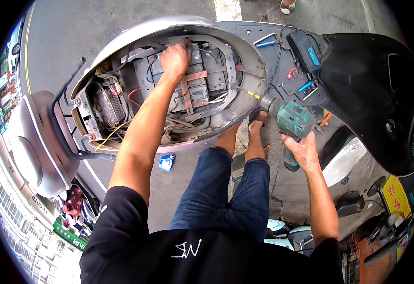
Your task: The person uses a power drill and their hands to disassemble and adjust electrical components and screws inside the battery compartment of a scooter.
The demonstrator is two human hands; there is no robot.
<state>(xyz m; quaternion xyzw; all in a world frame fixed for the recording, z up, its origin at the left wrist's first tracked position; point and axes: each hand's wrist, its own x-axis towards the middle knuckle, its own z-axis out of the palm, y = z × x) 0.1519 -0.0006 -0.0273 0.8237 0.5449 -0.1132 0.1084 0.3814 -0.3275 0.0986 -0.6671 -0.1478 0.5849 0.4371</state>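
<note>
My left hand reaches into the scooter's open seat well, its curled fingers at the upper edge of a group of grey batteries with orange straps; whatever they grip is hidden. Wires and a finned metal unit lie at the well's left end. My right hand is wrapped round the handle of a teal cordless drill, held at the well's right side. Its long bit with a yellow sleeve points up-left toward the batteries and the well's inner wall.
A black charger, blue-handled tools and cables lie on the scooter's floorboard. The black seat extends right. A silver rear box is at left. A small blue container is on the pavement. Another person's foot shows at the top.
</note>
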